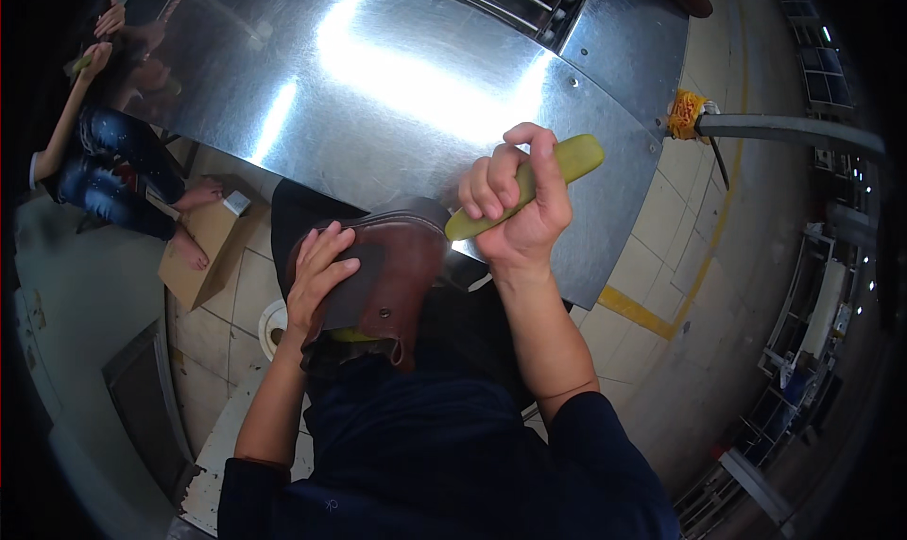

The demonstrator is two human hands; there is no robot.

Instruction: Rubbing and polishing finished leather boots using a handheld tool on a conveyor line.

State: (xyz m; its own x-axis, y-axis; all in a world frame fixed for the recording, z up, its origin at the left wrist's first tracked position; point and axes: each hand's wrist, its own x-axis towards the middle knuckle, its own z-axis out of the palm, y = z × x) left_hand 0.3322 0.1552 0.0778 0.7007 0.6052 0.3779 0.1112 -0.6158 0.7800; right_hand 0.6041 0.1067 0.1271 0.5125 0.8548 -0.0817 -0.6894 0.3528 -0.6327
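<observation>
The right hand (515,205) is closed in a fist around a yellow-green stick-shaped tool (529,186), fingers wrapped over its middle so that only the rounded upper end and a short lower tip show. The lower tip sits at the top rim of a brown leather boot (402,271), just at its opening; whether it goes inside is hidden by the hand and the rim. The left hand (316,275) lies flat against the boot's side with fingers spread, pressing a dark flap or tongue (354,290); its thumb is out of sight behind the leather. The boot rests in the person's lap against dark blue clothing (425,445), its sole and toe hidden beneath the upper. A patch of yellow shows under the boot, too little to identify.

Beyond the hands runs a shiny sheet-metal table (378,96) with strong glare. At far left another person (104,162) in jeans sits, partly cut off by the dark rim, bare feet on a cardboard box (203,257). At right a grey bar with yellow wrapping (685,115) juts out over the tiled floor (680,257)
</observation>
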